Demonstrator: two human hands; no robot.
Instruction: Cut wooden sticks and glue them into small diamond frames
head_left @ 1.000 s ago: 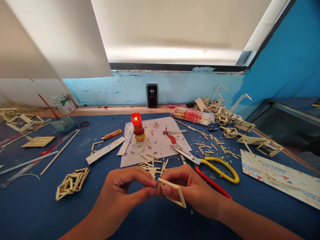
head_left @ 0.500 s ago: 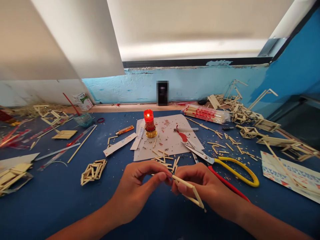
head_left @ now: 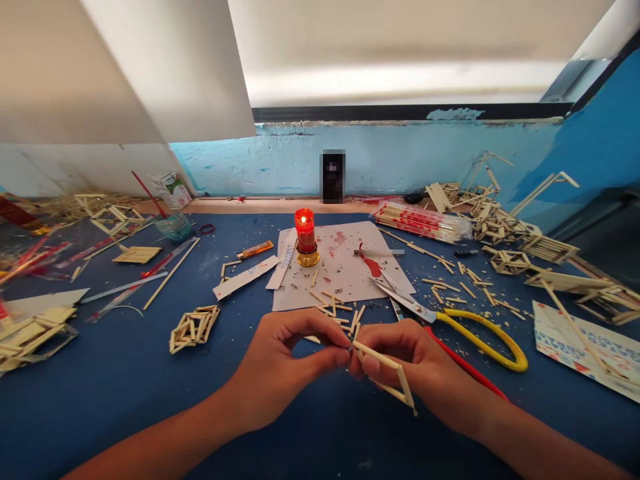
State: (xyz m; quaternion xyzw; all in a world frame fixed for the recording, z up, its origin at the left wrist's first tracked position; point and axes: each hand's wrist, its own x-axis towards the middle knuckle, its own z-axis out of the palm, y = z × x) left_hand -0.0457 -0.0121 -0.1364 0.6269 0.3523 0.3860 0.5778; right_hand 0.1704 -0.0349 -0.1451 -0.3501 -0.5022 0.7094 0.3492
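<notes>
Two hands pinch one stick frame (head_left: 387, 377) near the worktop (head_left: 100, 400): left hand (head_left: 280, 367), right hand (head_left: 415, 367); far-left cup (head_left: 173, 227) holds a red stick.

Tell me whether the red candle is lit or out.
Lit: the red candle stands upright on the paper sheet, its top glowing bright.

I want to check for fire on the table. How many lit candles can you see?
1. The red candle burns in a gold holder on the stained white paper, at the middle of the blue table, beyond both hands. I see no others.
</notes>
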